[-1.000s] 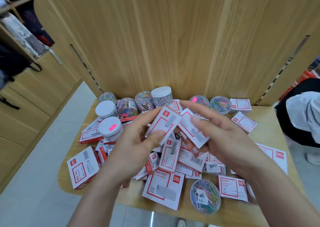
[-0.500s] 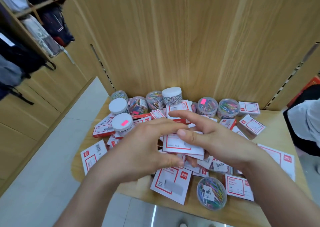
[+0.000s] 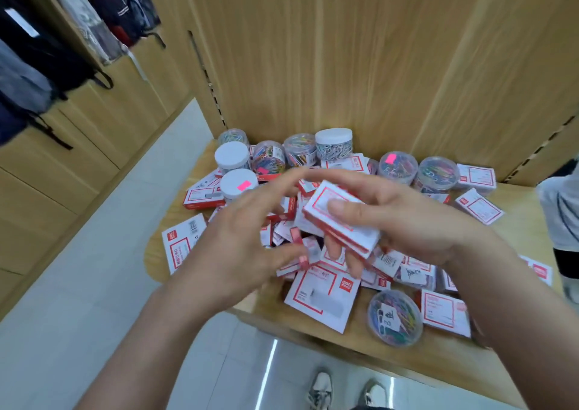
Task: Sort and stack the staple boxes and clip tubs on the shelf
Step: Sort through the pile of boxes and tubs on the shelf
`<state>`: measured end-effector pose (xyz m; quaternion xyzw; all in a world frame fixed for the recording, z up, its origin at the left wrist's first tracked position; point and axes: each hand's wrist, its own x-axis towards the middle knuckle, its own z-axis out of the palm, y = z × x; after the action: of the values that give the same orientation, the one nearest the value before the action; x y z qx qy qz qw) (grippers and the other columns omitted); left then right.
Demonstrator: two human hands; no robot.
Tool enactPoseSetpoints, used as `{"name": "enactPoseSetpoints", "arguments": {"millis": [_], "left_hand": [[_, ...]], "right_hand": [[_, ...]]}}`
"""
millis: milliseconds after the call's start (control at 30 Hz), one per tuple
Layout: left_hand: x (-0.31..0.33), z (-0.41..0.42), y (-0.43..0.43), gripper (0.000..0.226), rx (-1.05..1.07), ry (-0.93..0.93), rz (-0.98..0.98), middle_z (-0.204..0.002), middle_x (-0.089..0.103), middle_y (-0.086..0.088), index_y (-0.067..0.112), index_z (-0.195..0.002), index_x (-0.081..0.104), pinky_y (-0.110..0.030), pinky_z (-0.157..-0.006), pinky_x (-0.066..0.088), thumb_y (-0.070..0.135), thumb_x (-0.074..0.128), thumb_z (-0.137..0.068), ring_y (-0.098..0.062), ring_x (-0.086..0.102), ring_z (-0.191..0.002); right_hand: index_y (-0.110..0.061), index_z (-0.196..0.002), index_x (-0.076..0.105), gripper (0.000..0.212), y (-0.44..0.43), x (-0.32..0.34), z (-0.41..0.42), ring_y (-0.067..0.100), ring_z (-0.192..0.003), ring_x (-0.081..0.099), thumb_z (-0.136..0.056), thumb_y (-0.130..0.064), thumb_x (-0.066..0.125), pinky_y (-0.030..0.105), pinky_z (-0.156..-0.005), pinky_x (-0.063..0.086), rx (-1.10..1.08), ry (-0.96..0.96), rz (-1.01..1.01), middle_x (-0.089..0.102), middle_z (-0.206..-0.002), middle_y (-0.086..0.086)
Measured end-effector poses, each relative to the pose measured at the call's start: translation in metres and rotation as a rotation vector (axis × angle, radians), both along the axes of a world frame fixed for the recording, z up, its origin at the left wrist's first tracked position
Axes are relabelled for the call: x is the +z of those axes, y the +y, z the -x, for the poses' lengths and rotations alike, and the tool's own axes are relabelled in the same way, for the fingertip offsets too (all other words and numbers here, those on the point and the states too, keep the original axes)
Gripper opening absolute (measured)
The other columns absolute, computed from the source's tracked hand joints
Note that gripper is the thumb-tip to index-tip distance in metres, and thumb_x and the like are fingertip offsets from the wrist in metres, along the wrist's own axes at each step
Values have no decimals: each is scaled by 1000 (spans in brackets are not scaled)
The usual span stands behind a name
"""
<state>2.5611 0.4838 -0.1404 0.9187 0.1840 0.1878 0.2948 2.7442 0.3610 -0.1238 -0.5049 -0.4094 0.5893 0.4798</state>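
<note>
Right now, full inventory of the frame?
staple boxes: dozens, white with red borders, heaped loose on the shelf
held staple boxes: small stack, count unclear, white and red, above the heap
clip tubs: at least nine, clear, coloured or silver clips, most along the back, one at the front
shelf: one, light wood
back panel: light wood, behind the shelf
bags: several, dark, hanging upper left
floor: pale tiles
shoes: two, pale, bottom edge
second person: one, white top, right edge
left hand: fingers spread, blurred, apparently empty
right hand: grips the held staple boxes
</note>
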Motion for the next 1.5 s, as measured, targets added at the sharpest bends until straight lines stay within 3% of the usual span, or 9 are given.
{"name": "enactPoseSetpoints", "arguments": {"millis": [133, 333, 533, 633, 900, 1067, 1233, 1400, 1500], "left_hand": [[-31, 16, 0, 30, 263, 99, -128, -96, 63, 20, 33, -109, 67, -26, -79, 48, 37, 69, -79, -1, 50, -83], [-47, 6, -26, 76, 220, 313, -51, -135, 50, 15, 37, -143, 34, -25, -94, 36, 62, 64, -77, -10, 40, -122], [-50, -5, -21, 48, 380, 115, 311, -100, 66, 20, 44, -110, 55, -27, -83, 52, 29, 79, -71, 1, 60, -91], [-50, 2, -8, 53, 439, 34, 497, -105, 65, 20, 40, -110, 57, -34, -81, 57, 11, 78, -72, 2, 64, -88], [-53, 4, 13, 57, 363, 311, 40, -131, 57, 1, 28, -137, 48, -28, -88, 40, 7, 57, -85, -18, 53, -113], [-61, 2, -10, 35, 428, 91, -214, -113, 60, -2, 18, -115, 62, -34, -88, 44, 14, 68, -81, -21, 50, -105], [-55, -38, -83, 56, 303, 128, -168, -96, 54, 4, 24, -105, 50, -33, -72, 46, 63, 60, -65, -21, 53, -89], [-64, -46, -77, 60, 363, 115, -148, -103, 53, 2, 25, -113, 42, -29, -69, 41, 34, 75, -64, -23, 58, -88], [-59, -39, -75, 53, 449, -16, 101, -98, 60, 16, 41, -105, 42, -21, -71, 40, 24, 76, -67, -10, 60, -89]], "right_hand": [[-10, -125, 53, 44, -9, -9, -10, 23, -49, 63, -86, -29, 49, 22, -36, 48, -300, 477, 25, 64, -74, 15], [-20, -124, 59, 37, -10, -19, -5, 29, -58, 65, -91, -6, 50, 26, -42, 51, -417, 179, 136, 62, -79, 16], [-29, -118, 58, 38, -13, -22, 2, 21, -64, 70, -87, -7, 65, 22, -43, 45, -544, -263, 51, 70, -90, 7], [-31, -104, 64, 26, -16, -28, -4, 15, -56, 59, -88, -10, 63, 37, -48, 50, -626, -387, 33, 67, -82, -4], [-29, -103, 70, 27, -22, -30, -14, 21, -65, 64, -88, -8, 63, 38, -61, 56, -594, -412, 0, 71, -81, 11], [-26, -96, 69, 22, -24, -30, -10, 14, -52, 52, -86, -6, 66, 21, -49, 46, -599, -384, -53, 60, -63, 5], [-20, -97, 68, 23, -25, -32, -9, 17, -42, 43, -86, 0, 63, 17, -41, 35, -621, -357, -57, 49, -50, -5], [-15, -91, 73, 21, -30, -28, -10, 16, -45, 46, -86, 2, 62, 18, -41, 36, -616, -295, -15, 58, -57, 0], [-13, -89, 73, 22, -35, -27, -12, 18, -43, 45, -89, 1, 56, 18, -39, 33, -634, -245, 29, 58, -58, 7]]}}
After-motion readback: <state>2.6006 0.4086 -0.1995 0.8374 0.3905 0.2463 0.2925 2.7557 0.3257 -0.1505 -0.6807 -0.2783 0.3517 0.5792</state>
